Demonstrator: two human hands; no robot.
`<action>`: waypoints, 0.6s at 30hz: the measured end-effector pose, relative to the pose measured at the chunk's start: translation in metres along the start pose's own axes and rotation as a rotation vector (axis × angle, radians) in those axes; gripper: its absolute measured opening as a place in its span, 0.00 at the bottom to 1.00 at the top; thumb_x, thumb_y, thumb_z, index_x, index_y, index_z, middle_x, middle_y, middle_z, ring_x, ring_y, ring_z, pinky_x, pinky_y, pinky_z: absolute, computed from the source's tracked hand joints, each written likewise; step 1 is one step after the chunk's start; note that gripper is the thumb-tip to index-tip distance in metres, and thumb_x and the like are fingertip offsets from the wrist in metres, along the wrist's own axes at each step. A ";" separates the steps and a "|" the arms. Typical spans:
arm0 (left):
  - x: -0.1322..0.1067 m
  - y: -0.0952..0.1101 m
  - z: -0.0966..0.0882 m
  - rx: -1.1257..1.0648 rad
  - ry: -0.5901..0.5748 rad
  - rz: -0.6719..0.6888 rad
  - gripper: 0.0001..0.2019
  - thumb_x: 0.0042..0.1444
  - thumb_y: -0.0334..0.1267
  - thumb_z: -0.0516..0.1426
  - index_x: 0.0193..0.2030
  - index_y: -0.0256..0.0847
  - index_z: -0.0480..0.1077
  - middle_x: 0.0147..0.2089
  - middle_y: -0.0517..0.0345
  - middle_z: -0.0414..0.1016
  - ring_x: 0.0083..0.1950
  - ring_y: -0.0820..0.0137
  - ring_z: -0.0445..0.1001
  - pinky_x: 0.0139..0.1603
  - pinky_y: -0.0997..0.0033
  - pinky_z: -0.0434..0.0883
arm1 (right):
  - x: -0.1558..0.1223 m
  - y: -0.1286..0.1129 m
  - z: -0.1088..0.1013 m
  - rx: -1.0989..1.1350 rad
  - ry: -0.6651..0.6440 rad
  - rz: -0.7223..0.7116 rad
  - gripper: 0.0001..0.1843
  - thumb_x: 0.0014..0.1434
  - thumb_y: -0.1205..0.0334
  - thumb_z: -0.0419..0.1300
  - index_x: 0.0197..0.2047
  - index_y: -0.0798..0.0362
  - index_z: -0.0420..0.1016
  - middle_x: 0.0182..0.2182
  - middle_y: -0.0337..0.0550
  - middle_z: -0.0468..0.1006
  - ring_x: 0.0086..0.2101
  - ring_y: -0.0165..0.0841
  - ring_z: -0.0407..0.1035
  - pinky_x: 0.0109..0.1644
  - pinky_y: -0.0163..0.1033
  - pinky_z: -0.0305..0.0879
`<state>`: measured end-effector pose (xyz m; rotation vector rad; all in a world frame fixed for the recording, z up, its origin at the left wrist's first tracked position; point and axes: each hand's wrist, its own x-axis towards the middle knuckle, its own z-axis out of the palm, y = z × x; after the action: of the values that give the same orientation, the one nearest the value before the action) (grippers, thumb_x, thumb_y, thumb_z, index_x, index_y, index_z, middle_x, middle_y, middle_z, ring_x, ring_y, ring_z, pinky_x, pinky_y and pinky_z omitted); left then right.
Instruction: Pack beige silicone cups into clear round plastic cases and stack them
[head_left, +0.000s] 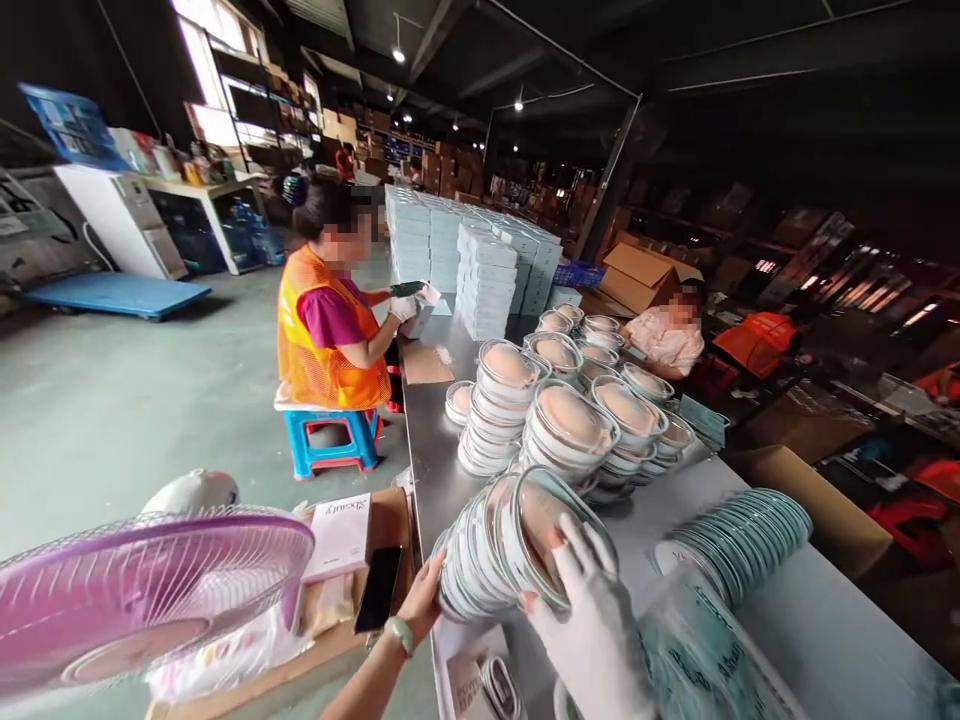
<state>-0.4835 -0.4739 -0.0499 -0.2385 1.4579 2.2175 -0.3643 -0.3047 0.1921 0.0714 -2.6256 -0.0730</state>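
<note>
A tilted stack of round cases [480, 550], pale with clear lids and beige domed contents, lies at the table's near edge. My bare left hand [424, 597], with a pale bangle at the wrist, grips the stack from its left side. My right hand [581, 590], in a white glove with bare fingertips, curls over the nearest round case [536, 525] at the stack's right end. Just beyond stand several upright stacks of similar cases [571, 425]. The undersides of the held cases and part of my left fingers are hidden.
A row of teal-rimmed discs [739, 540] and a printed plastic bag [705, 640] lie on the right. A pink fan [150, 590] stands left, beside a phone [379, 588]. One co-worker [330, 320] sits beyond, near stacked white boxes [487, 280]; another person [664, 335] is across the table.
</note>
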 end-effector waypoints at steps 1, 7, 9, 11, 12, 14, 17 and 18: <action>0.018 -0.003 -0.001 0.072 0.065 0.049 0.36 0.60 0.64 0.54 0.62 0.35 0.73 0.69 0.38 0.73 0.74 0.46 0.66 0.74 0.45 0.62 | 0.014 -0.005 0.016 -0.018 -0.006 0.001 0.31 0.54 0.56 0.68 0.61 0.55 0.78 0.64 0.53 0.75 0.60 0.53 0.68 0.58 0.54 0.77; 0.051 -0.015 0.004 0.436 0.219 0.245 0.35 0.68 0.58 0.47 0.77 0.45 0.55 0.82 0.46 0.48 0.83 0.52 0.39 0.79 0.35 0.37 | 0.058 -0.007 0.056 -0.098 -0.094 -0.092 0.31 0.52 0.54 0.72 0.59 0.48 0.79 0.66 0.50 0.72 0.60 0.57 0.68 0.54 0.60 0.78; 0.041 -0.025 0.004 0.653 0.201 0.343 0.45 0.65 0.64 0.50 0.81 0.44 0.42 0.83 0.40 0.43 0.83 0.47 0.36 0.77 0.29 0.41 | 0.057 -0.004 0.056 -0.079 -0.043 -0.109 0.33 0.53 0.53 0.72 0.62 0.48 0.75 0.67 0.55 0.69 0.61 0.59 0.67 0.54 0.63 0.77; 0.032 -0.034 0.006 0.838 0.183 0.476 0.63 0.51 0.70 0.62 0.81 0.41 0.36 0.82 0.31 0.41 0.82 0.40 0.35 0.75 0.26 0.44 | 0.045 -0.002 0.063 0.020 0.090 -0.038 0.40 0.56 0.52 0.71 0.68 0.49 0.66 0.71 0.63 0.61 0.64 0.61 0.63 0.57 0.67 0.74; 0.031 -0.038 0.009 0.917 0.192 0.542 0.70 0.43 0.71 0.67 0.81 0.39 0.34 0.82 0.27 0.40 0.82 0.36 0.36 0.75 0.25 0.44 | 0.035 -0.001 0.070 0.100 0.172 0.037 0.44 0.57 0.50 0.70 0.72 0.49 0.60 0.72 0.65 0.57 0.67 0.62 0.59 0.60 0.69 0.72; 0.035 -0.043 0.017 0.997 0.235 0.624 0.75 0.38 0.70 0.70 0.81 0.38 0.32 0.80 0.21 0.41 0.81 0.32 0.37 0.73 0.22 0.44 | 0.005 0.001 0.093 0.326 0.284 0.269 0.52 0.58 0.45 0.68 0.76 0.47 0.47 0.74 0.67 0.50 0.70 0.63 0.53 0.61 0.72 0.69; 0.052 -0.046 0.031 0.959 0.201 0.695 0.72 0.43 0.68 0.69 0.81 0.40 0.28 0.80 0.18 0.41 0.81 0.32 0.41 0.72 0.22 0.50 | -0.050 0.005 0.144 0.778 0.161 0.767 0.60 0.54 0.36 0.67 0.77 0.40 0.36 0.76 0.64 0.43 0.72 0.62 0.51 0.58 0.66 0.75; 0.057 -0.046 0.035 0.926 0.169 0.720 0.72 0.44 0.68 0.69 0.81 0.41 0.27 0.80 0.18 0.41 0.81 0.33 0.42 0.72 0.23 0.52 | -0.066 0.008 0.162 0.889 0.070 0.893 0.62 0.51 0.35 0.68 0.76 0.38 0.34 0.76 0.64 0.39 0.72 0.63 0.51 0.55 0.63 0.78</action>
<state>-0.5074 -0.4108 -0.0954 0.4884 2.7955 1.6991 -0.3866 -0.2860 0.0193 -0.7552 -2.1766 1.3351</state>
